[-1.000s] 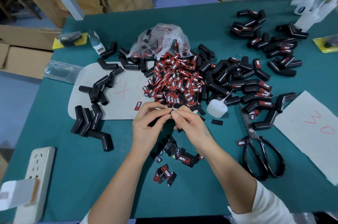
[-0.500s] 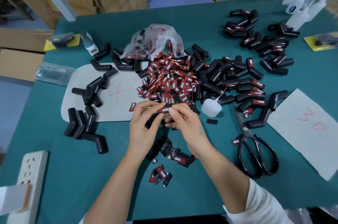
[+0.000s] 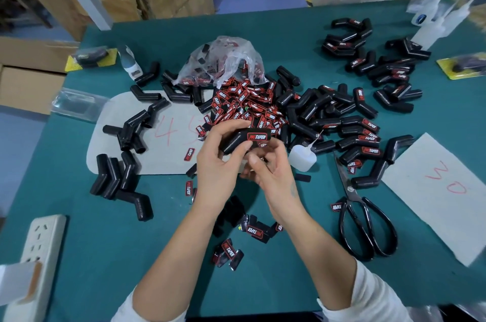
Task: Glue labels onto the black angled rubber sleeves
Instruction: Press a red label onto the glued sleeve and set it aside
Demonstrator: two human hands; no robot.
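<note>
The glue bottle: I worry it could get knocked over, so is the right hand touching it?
Apart. The head view shows a strip of green table between the right hand and the glue bottle.

I see both forearms reaching up from the bottom of the frame, meeting at centre. My left hand [image 3: 221, 163] is raised, fingers curled over the top and thumb underneath, gripping a sleeve [image 3: 244, 140]. My right hand [image 3: 273, 171] sits just below and beside it, fingers loosely curled toward the left palm. White sleeves show at both elbows.
</note>
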